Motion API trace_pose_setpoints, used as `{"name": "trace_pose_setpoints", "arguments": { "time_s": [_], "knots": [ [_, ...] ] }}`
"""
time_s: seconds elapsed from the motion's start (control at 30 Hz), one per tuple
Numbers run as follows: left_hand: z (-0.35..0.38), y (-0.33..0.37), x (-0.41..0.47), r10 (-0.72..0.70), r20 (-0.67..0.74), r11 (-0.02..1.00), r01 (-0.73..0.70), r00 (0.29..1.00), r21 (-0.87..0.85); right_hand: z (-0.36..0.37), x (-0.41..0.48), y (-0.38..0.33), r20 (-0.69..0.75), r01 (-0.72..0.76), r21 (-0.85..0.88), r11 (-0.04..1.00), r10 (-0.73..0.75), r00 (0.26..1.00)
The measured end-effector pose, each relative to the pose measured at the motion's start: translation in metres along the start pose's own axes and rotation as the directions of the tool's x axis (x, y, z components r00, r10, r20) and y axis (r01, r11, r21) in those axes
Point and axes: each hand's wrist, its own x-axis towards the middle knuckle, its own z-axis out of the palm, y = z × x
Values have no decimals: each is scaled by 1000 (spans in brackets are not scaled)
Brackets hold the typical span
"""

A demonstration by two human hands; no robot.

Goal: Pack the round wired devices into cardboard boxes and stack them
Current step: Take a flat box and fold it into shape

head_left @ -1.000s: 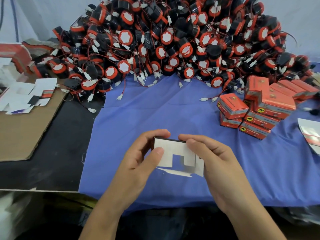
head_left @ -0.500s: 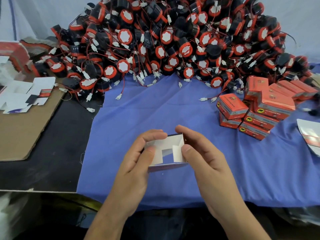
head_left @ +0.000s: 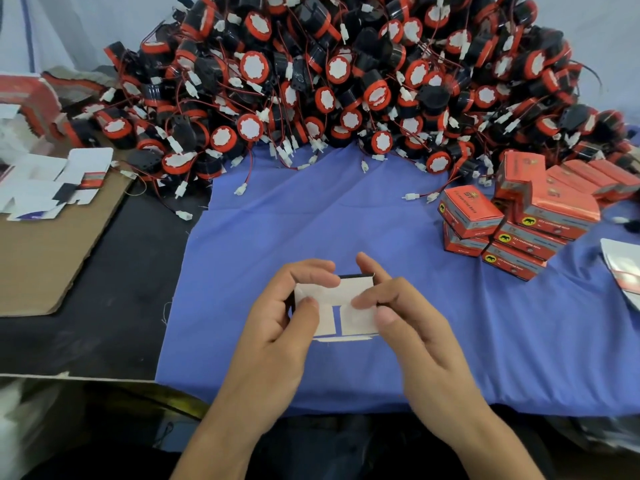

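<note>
At the far left of the frame, flat unfolded box blanks (head_left: 52,181) lie white side up on a brown cardboard sheet (head_left: 45,258), which rests on the black table (head_left: 104,306). To their right a blue cloth (head_left: 311,220) covers the table from the middle of the frame to the right edge.

Across the top of the frame, a big heap of round wired devices (head_left: 346,81) is piled up. They have black bodies and red rims with white faces, and their thin red wires and white plugs spill onto the upper edge of the cloth.

Low in the centre, the left hand (head_left: 277,327) grips a small cardboard box (head_left: 328,320), with the fingers curled over its top edge and the thumb pressed on its white flap. The box is held just above the cloth with its white inner side towards the camera. The right hand (head_left: 415,327) grips the box's other side, fingertips on the top corner and thumb on the right flap.

Right of the hands, at mid-height, closed red boxes (head_left: 519,216) sit stacked on the cloth beside the heap. Another flat blank (head_left: 623,271) lies at the right edge.
</note>
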Motion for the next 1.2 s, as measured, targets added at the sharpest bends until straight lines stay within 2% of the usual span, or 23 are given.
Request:
{"name": "trace_pose_setpoints", "arguments": {
  "time_s": [0.1,0.17,0.27,0.37,0.47,0.73,0.97,1.1,1.2],
  "knots": [
    [-2,1,1,-5,-20,1000,5,1000,-19,-6,-4,1,117,-4,-6,1000,5,993],
    [-1,3,0,-1,-8,999,1,1000,-37,0,-4,0,38,-16,0,1000,16,999],
    [6,5,-2,8,0,999,-8,1000,-48,12,-3,1,-119,-4,131,991,20,993],
    [14,7,-6,-6,-6,989,5,1000,-147,16,-1,0,-180,27,209,978,11,984],
    [21,11,-10,66,31,981,-59,997,-186,17,1,-4,-215,40,240,970,13,977],
    [28,10,-13,115,26,992,-114,993,-53,23,1,-7,-281,-32,242,970,101,954],
    [31,6,-13,146,21,989,-145,989,-29,28,1,-8,-349,-49,191,980,114,930],
    [30,1,-13,131,73,985,-138,989,101,29,-1,-4,-374,-81,191,978,149,915],
    [29,1,-13,81,39,997,-81,996,13,26,-1,-3,-355,-64,243,968,150,923]
  ]
}}
